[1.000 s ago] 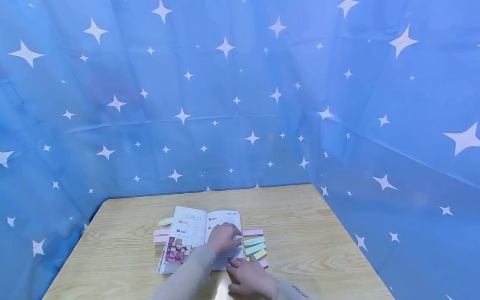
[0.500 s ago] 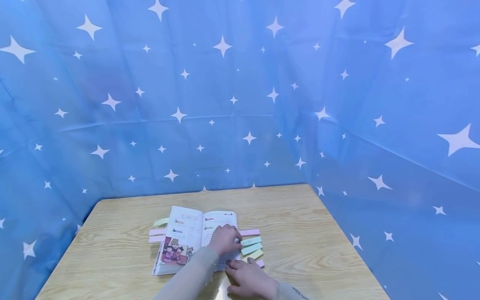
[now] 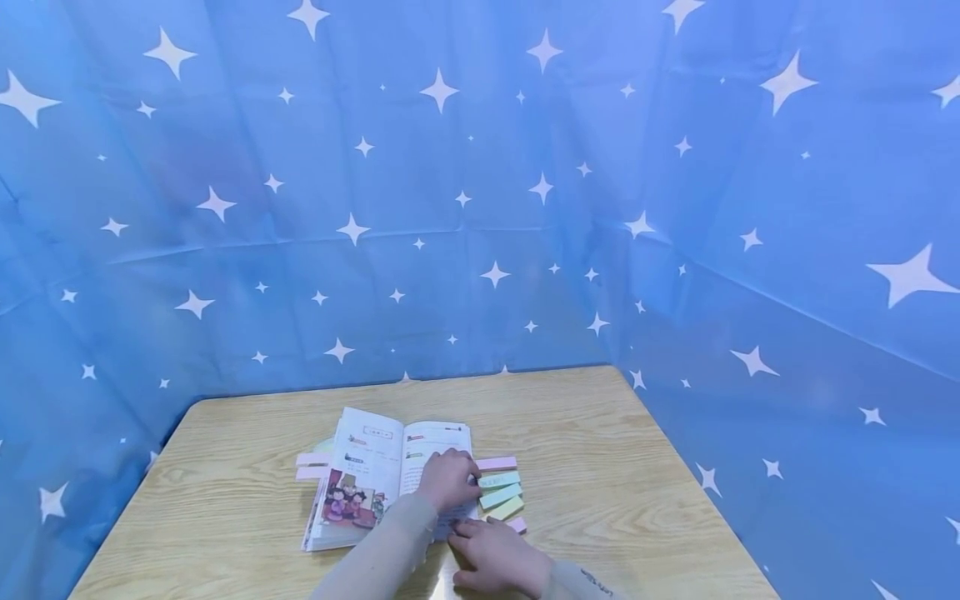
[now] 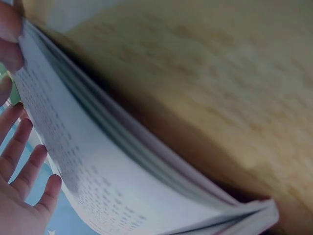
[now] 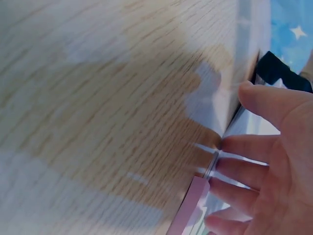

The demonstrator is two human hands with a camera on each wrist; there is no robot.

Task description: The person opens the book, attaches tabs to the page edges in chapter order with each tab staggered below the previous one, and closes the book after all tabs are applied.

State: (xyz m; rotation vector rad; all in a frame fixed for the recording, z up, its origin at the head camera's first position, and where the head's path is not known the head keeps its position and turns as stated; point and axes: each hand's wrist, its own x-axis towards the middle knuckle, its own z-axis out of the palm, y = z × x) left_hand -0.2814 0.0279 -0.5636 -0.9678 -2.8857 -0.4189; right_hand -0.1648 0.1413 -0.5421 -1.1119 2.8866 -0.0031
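An open book with a colour picture on its left page lies on the table. My left hand rests over the right page, fingertips at its outer edge; in the left wrist view its fingers are spread and fairly straight along the page. My right hand lies at the book's lower right corner. The right wrist view has its fingertips touching the book's lower edge, with the thumb apart from them. Pink, green and yellow sticky tabs stick out past the right edge, partly behind the hands.
More sticky tabs, pink and pale green, jut from the book's left side. The wooden table extends around the book, its far edge against a blue curtain with white stars. A black strap-like piece shows in the right wrist view.
The head view has turned slightly, so the whole scene sits further left. Both hands keep nearly the same place on the book. The pale green tab at the left shows less.
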